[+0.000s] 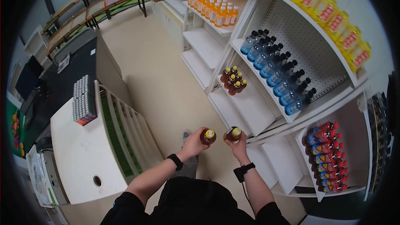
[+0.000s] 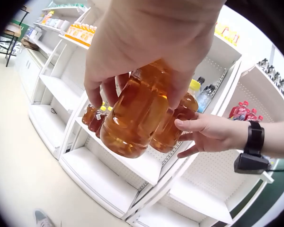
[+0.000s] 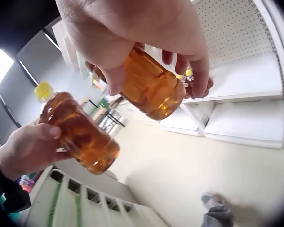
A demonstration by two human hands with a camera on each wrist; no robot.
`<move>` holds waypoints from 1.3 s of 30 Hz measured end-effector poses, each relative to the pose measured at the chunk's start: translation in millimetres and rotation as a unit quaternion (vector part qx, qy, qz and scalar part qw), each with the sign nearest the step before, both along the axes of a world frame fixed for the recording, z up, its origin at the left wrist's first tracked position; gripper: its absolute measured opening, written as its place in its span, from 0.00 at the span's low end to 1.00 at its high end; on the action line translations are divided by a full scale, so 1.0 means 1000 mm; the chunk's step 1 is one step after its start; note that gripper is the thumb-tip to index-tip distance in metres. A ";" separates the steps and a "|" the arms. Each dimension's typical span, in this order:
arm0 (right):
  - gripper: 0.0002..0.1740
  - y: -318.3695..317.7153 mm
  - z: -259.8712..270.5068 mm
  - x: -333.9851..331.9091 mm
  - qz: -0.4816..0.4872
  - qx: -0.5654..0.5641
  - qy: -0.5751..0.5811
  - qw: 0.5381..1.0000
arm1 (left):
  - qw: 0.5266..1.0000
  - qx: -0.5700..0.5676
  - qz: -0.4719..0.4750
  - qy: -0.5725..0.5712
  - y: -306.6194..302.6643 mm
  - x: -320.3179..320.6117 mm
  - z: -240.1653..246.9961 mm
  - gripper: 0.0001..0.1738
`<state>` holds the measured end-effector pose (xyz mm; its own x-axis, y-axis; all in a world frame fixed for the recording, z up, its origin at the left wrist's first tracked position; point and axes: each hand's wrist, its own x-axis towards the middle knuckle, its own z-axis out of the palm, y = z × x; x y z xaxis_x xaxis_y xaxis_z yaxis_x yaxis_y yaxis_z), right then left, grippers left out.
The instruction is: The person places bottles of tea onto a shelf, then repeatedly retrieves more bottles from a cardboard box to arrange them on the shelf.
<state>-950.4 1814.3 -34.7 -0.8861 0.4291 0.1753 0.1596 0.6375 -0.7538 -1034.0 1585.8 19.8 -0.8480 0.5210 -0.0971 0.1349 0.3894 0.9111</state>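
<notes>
In the head view my left hand grips an amber drink bottle with a yellow cap. Close to its right, my right hand holds a matching bottle between thumb and fingers. Seen from the left wrist, the left hand's fingers wrap the upper part of its bottle, whose base points down and toward the camera. The right wrist view shows the right hand's bottle tilted, with its upper end hidden by the palm. Several similar yellow-capped bottles stand on a white shelf ahead.
Blue drink bottles fill the shelf above, with yellow packs on top. Red-capped bottles stand at lower right, orange bottles farther back. A white counter with stacked cans is on the left; floor lies between.
</notes>
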 end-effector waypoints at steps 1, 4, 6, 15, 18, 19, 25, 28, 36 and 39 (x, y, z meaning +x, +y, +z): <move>0.40 0.026 -0.018 -0.026 -0.008 -0.055 -0.031 0.998 | 0.999 0.021 -0.023 0.008 0.013 -0.028 -0.016 0.38; 0.40 0.092 -0.060 -0.107 -0.036 -0.136 -0.061 0.988 | 0.997 0.056 -0.045 -0.011 0.050 -0.097 -0.046 0.38; 0.41 0.130 -0.086 -0.143 -0.083 -0.189 -0.063 0.976 | 0.996 0.065 -0.055 -0.013 0.070 -0.130 -0.064 0.37; 0.40 0.235 -0.239 -0.273 -0.201 -0.258 0.005 0.945 | 0.985 0.035 -0.011 -0.171 0.160 -0.205 -0.166 0.37; 0.39 0.241 -0.252 -0.294 -0.185 -0.263 0.007 0.947 | 0.987 0.061 -0.012 -0.146 0.187 -0.208 -0.206 0.38; 0.39 0.243 -0.258 -0.297 -0.168 -0.285 0.014 0.944 | 0.989 0.093 -0.004 -0.118 0.196 -0.207 -0.214 0.38; 0.38 0.257 -0.261 -0.297 -0.134 -0.293 -0.005 0.947 | 0.988 0.106 0.044 -0.100 0.276 -0.215 -0.242 0.40; 0.38 0.262 -0.247 -0.294 -0.162 -0.331 -0.061 0.928 | 0.980 0.150 0.087 -0.102 0.313 -0.223 -0.257 0.40; 0.32 0.272 -0.246 -0.281 -0.135 -0.300 -0.095 0.940 | 0.952 0.156 0.188 -0.185 0.357 -0.221 -0.291 0.36; 0.31 0.269 -0.246 -0.280 -0.127 -0.318 -0.084 0.936 | 0.959 0.109 0.245 -0.088 0.359 -0.214 -0.301 0.32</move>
